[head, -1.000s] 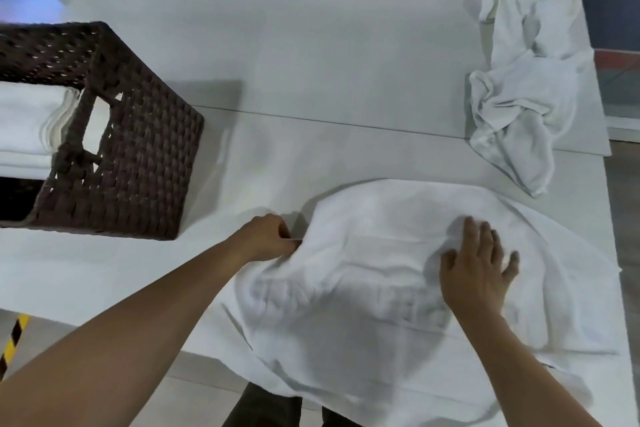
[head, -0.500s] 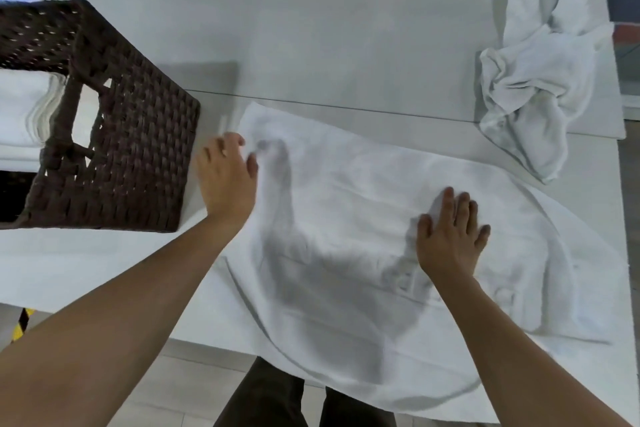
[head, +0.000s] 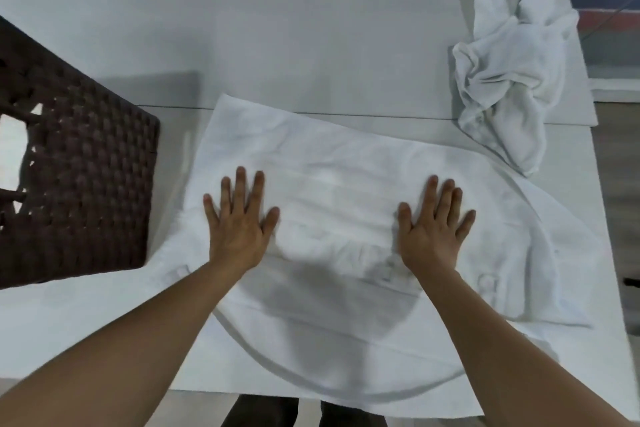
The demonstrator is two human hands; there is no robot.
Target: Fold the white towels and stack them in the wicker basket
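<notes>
A white towel lies spread across the near half of the white table, its near edge hanging over the table's front. My left hand presses flat on its left part, fingers straight and spread. My right hand presses flat on the towel further right, fingers straight too. A dark brown wicker basket stands at the left, just beside the towel's left edge; something white shows through its handle opening. A crumpled heap of white towels lies at the far right.
The table's right edge runs close behind the spread towel, with floor beyond it. Bare tabletop stretches behind the towel, between basket and crumpled heap. My legs show below the front edge.
My left hand has let go of the towel's left corner after spreading it out toward the basket, and now lies flat on the cloth. The right hand stays flat. The view has tilted downward.
</notes>
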